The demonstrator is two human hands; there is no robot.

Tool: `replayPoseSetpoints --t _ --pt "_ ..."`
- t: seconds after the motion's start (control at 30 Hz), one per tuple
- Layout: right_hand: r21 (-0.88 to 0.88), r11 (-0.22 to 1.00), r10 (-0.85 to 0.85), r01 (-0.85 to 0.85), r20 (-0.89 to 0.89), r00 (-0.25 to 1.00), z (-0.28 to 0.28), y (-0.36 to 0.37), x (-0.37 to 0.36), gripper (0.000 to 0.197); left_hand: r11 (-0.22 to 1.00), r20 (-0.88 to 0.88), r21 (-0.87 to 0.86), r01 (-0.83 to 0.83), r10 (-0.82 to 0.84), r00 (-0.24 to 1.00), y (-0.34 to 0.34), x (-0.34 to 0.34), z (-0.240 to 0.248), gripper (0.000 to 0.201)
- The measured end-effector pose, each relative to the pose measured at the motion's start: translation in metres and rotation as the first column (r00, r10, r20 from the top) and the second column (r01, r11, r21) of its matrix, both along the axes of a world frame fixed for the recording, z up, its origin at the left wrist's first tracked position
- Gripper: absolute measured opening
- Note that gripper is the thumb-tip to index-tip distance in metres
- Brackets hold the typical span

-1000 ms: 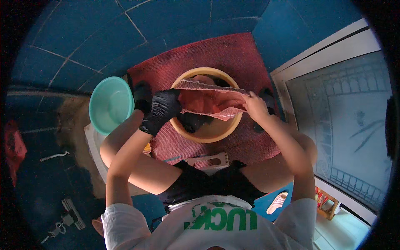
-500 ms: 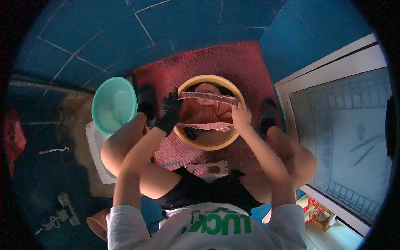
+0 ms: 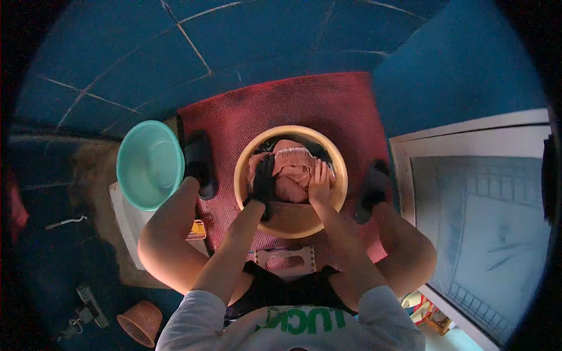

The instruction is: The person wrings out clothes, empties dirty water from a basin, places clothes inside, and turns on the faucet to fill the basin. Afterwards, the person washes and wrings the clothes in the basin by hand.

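A yellow-orange basin point(image 3: 344, 186) stands between my feet, with greyish-brown water at its near side. Inside it lies a bunched pink garment point(image 3: 293, 178), wet-looking, its gathered elastic waistband folded across the top. My left hand point(image 3: 263, 180), in a black glove, presses against the garment's left side; its dark fingers blend together and are hard to make out. On the right side my bare right hand point(image 3: 319, 184) lies on the cloth with its fingers stretched out. Some dark cloth point(image 3: 316, 147) shows behind the garment along the far inner wall.
A red textured mat point(image 3: 234, 117) lies under the basin. To the left stands a turquoise basin point(image 3: 151, 175) by a white tray point(image 3: 124, 213). A small white stool point(image 3: 285, 261) is beneath me. A pink basket point(image 3: 140, 323) sits lower left; a white-framed door point(image 3: 404, 175) is at right.
Both hands have lowered the garment into the basin. Its waistband, held stretched wide between them before, is now folded and bunched. My view has shifted, and the hands are closer together.
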State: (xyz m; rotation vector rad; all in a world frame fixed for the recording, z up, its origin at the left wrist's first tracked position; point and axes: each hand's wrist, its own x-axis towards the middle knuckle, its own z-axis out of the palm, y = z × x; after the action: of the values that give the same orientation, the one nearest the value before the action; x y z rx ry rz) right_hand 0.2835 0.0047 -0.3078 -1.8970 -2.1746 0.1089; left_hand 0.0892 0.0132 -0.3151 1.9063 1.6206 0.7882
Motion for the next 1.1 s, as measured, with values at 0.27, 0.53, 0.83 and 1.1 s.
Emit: replayPoseSetpoints --t 0.27,0.53,0.83,1.1 --pt "0.07 0.997 -0.032 0.025 0.096 0.995 -0.043 0.013 0.001 0.056 0.989 0.03 0.142 -0.034 0.03 0.999 0.01 0.003 -0.073 0.046" --pt "-0.482 0.861 -0.071 0.165 0.206 0.976 0.012 0.054 -0.016 0.042 0.939 0.054 -0.302 -0.166 0.191 0.98 0.016 0.014 -0.106 0.038" --pt "-0.434 0.886 -0.04 0.167 0.286 0.957 -0.04 0.033 0.004 0.053 0.911 0.139 -0.369 -0.184 0.25 0.958 0.025 0.025 -0.108 0.04" --pt "-0.713 0.696 -0.036 0.091 0.092 0.995 0.009 0.035 0.003 0.061 0.876 0.204 -0.429 -0.221 0.332 0.921 0.03 0.025 -0.092 0.043"
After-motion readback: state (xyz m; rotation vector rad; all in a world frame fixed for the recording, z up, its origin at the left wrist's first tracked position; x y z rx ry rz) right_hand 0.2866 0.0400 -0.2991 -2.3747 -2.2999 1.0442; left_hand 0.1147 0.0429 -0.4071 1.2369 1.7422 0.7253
